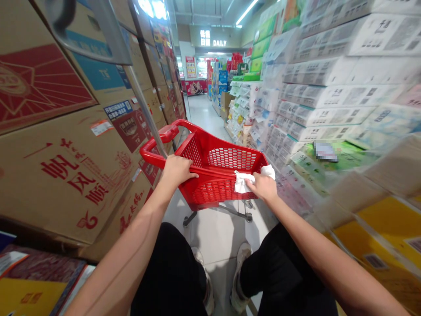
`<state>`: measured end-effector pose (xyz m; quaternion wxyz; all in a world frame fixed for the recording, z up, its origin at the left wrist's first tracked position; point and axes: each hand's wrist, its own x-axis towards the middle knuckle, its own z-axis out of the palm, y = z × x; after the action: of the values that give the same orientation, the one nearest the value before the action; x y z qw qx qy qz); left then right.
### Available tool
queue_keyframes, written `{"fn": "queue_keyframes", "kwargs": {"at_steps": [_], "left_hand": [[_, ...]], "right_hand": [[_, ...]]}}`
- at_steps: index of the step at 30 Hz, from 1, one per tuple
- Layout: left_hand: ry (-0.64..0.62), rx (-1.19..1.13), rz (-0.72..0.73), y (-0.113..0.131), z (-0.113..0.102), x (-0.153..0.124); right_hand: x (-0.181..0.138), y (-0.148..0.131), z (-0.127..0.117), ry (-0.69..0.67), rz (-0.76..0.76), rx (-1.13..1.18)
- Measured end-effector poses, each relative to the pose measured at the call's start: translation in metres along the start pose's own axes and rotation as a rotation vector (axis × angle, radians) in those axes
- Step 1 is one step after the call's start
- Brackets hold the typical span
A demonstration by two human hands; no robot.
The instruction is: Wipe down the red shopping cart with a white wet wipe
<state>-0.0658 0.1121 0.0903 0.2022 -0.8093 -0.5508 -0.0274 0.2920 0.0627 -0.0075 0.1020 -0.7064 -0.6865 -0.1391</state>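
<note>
A red plastic shopping cart (210,136) with honeycomb-hole walls stands sideways before me on small wheels. My left hand (179,170) is wrapped over the near rim at its left end, close to the red loop handle (153,151). Farther right along the same rim, my right hand (264,185) is closed on a crumpled white cloth (242,182). Part of the cloth hangs over the cart's near side, and another part bunches beyond my fingers. Inside the basket, the visible part shows no goods.
Stacked cardboard boxes (55,175) rise close on the left, with a grey metal pole (144,105) in front. White packaged goods (329,92) are piled on the right, above yellow packs (378,232). A tiled aisle (205,114) runs ahead between shelves.
</note>
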Motion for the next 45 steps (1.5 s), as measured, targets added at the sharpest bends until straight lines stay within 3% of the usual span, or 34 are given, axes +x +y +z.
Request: {"fn": "queue_keyframes", "kwargs": {"at_steps": [4,7,11,14,18,27,31,36,45], "left_hand": [[0.01,0.01,0.002,0.004,-0.001,0.003],[0.015,0.007,0.005,0.009,-0.002,0.003],[0.041,-0.022,0.026,0.012,-0.005,-0.001],[0.032,-0.036,0.013,0.009,-0.008,-0.005],[0.002,-0.033,-0.005,0.002,-0.007,-0.008],[0.009,0.014,0.02,-0.003,-0.001,-0.006],[0.014,-0.012,0.021,-0.002,0.001,-0.004],[0.009,0.007,0.006,0.0,0.002,0.001],[0.062,0.004,0.021,0.002,0.003,-0.001]], "right_hand": [[0.006,-0.034,-0.011,-0.012,-0.043,0.059],[0.016,-0.085,-0.022,0.028,-0.148,0.138],[0.029,-0.159,-0.037,0.063,-0.177,0.244],[0.033,-0.185,-0.043,0.056,-0.189,0.276],[0.026,-0.167,-0.035,0.08,-0.231,0.266],[0.002,-0.034,-0.001,0.114,-0.106,0.096],[-0.004,-0.004,0.005,0.105,-0.039,0.066],[0.002,-0.032,-0.001,0.142,-0.026,0.119],[0.024,-0.156,-0.029,0.116,-0.113,0.299]]}}
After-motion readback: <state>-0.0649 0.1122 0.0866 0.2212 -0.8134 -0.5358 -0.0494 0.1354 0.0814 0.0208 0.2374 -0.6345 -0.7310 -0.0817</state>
